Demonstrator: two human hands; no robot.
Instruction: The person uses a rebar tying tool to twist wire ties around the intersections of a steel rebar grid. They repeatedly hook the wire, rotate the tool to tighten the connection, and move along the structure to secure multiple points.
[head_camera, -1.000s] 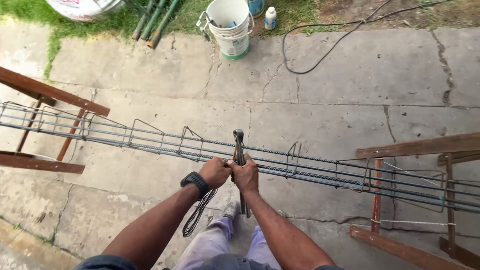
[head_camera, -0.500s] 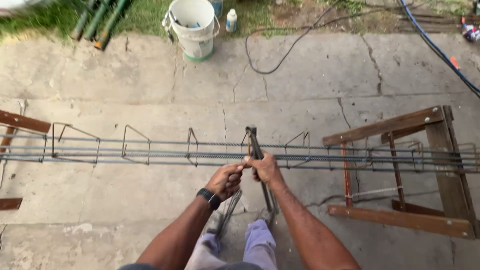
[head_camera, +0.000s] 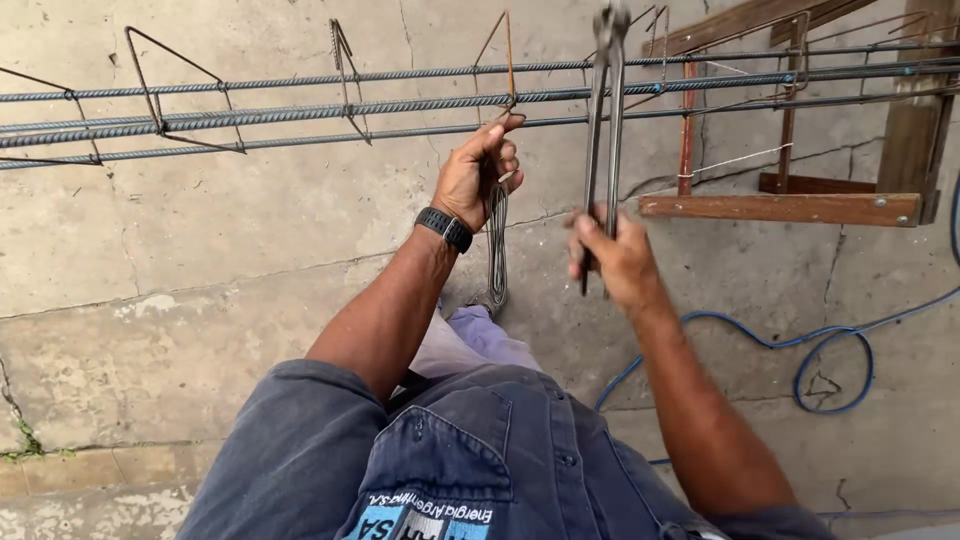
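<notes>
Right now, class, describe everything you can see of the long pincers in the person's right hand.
The pincers are a long, slim tool of dark, worn metal: two thin handles side by side, joined at a small head at the top. They stand nearly upright, head up by the rebar cage. The right hand grips the handles' lower end; nothing else clearly touches them.

This is an outdoor work yard used for building work. A long cage of ribbed steel rebar (head_camera: 300, 110) rests across a rough wooden trestle (head_camera: 800, 205) above a cracked concrete slab floor (head_camera: 200, 260), and a blue hose (head_camera: 830, 340) loops on the ground.
</notes>
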